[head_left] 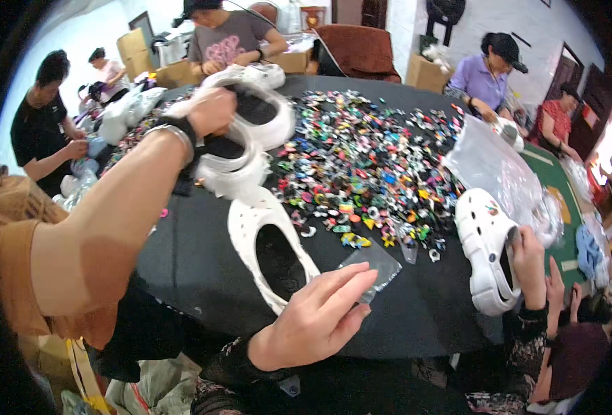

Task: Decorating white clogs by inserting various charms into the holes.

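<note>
My left hand, in a black lace sleeve, is held over the near edge of the table with its fingers stretched out. Just beyond its fingertips lies a small clear plastic bag; whether they touch is unclear. Partly behind this hand is a white clog with a dark insole. On the right, my right hand grips the rim of another white clog, which has a few small charms on its holed upper. Between the two clogs, farther off, spreads a big heap of colourful shoe charms.
Another person's arm with an orange sleeve reaches in from the left, its hand over more white clogs. Clear plastic bags lie at the right. Several people work around the black table; a green table stands beyond.
</note>
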### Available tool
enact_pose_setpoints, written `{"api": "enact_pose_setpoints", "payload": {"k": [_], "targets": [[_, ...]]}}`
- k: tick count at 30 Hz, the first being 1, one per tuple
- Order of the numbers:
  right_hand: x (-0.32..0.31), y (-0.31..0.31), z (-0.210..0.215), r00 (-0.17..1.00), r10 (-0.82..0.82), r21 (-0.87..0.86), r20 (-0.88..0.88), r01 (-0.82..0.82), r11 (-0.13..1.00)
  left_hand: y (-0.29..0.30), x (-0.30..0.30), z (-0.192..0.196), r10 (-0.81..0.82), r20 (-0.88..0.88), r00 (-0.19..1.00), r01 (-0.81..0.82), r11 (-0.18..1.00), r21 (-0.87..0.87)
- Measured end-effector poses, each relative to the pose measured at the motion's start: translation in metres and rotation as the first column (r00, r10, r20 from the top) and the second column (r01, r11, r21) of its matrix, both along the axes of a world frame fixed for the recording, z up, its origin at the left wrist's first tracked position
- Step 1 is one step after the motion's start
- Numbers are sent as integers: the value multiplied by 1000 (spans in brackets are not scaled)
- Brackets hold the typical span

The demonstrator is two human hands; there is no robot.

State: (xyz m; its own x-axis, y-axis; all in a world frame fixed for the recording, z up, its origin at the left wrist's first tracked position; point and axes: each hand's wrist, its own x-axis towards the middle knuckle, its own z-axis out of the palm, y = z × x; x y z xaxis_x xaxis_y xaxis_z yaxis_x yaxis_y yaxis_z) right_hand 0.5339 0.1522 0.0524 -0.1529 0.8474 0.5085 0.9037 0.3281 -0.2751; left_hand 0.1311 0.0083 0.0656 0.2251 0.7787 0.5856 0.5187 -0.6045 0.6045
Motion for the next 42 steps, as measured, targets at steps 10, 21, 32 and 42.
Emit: {"api": "enact_pose_setpoints", "payload": {"k": [10,21,32,42], "targets": [[3,0,-7,995,-97,-4,-26,96,995,-38,-38,49,244,253,936,-250,968,-5],[16,-12,-3,985,-92,-82,147,105,991,188,73,96,131,-862,490,308,899,311],[-54,-73,53,981,192,-123,35,-186,975,319,135,70,444,-803,398,711,404,576],[-59,-66,21,921,368,-163,126,-347,924,339,15,4,312,-950,20,352,887,299]]}}
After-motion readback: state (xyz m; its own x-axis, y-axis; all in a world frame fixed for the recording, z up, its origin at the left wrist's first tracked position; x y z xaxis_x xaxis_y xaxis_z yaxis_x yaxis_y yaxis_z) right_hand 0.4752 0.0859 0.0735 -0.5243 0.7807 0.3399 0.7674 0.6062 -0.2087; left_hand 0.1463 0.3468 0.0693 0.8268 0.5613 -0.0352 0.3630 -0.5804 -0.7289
